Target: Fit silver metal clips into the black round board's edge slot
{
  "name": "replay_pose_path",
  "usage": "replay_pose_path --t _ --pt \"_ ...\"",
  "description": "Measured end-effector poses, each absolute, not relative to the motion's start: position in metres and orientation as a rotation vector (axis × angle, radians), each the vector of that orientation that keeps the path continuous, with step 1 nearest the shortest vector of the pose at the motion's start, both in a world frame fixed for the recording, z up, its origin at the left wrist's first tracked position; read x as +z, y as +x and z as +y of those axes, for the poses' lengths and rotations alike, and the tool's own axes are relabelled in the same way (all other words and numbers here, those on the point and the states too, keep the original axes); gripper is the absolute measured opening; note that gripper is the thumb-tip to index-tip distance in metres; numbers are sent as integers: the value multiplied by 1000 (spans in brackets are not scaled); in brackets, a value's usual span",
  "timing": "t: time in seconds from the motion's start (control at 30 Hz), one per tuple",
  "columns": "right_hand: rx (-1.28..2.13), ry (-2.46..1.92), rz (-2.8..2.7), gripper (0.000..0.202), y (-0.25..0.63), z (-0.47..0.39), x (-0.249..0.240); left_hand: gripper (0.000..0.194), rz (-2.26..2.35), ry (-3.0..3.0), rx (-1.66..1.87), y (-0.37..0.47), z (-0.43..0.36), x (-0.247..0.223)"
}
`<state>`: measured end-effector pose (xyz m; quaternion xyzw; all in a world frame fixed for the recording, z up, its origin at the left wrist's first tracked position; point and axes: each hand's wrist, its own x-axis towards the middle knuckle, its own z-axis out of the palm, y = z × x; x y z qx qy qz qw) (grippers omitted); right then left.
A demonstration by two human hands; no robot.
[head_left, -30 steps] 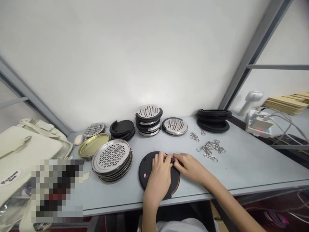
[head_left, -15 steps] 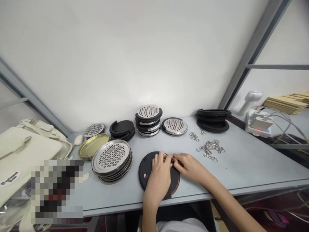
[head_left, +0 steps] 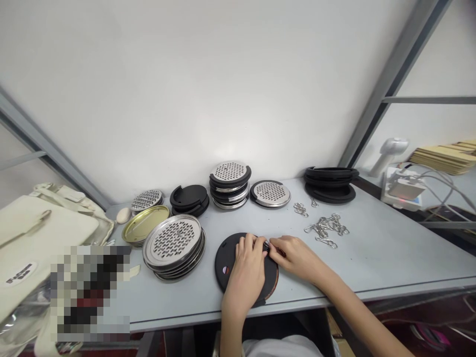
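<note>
A round black disc [head_left: 226, 253] with a small sticker and a brownish right edge lies near the table's front. My left hand [head_left: 248, 267] rests on top of it, fingers bent, thumb and fingertips at its upper right part. At that same edge my right hand [head_left: 293, 255] pinches a small metal clip [head_left: 266, 244], mostly hidden between the fingertips. A pile of metal clips [head_left: 329, 225] lies to the right, with a smaller group [head_left: 301, 209] behind. To the left stands a stack of round metal graters [head_left: 173, 243].
Gold-coloured lids [head_left: 146, 223], black discs [head_left: 189, 197], a tall grater stack [head_left: 229, 172], one grater [head_left: 271, 193] and black rings [head_left: 330, 192] line the back. A bag [head_left: 40, 223] is at left; a power strip [head_left: 403, 191] with cables is at right.
The view has shifted slightly. My right hand's fingers have moved a little at the disc's edge, and a bit of metal now shows there. My left hand stays on the disc.
</note>
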<state>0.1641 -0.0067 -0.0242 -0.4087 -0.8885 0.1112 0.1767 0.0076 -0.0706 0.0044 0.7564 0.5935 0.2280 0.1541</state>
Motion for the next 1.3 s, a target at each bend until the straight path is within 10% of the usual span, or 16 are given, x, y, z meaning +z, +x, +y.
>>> replay_pose_path --t 1.3 --pt "402 -1161 -2499 28 164 -7 -23 31 1700 2159 681 8 -70 3"
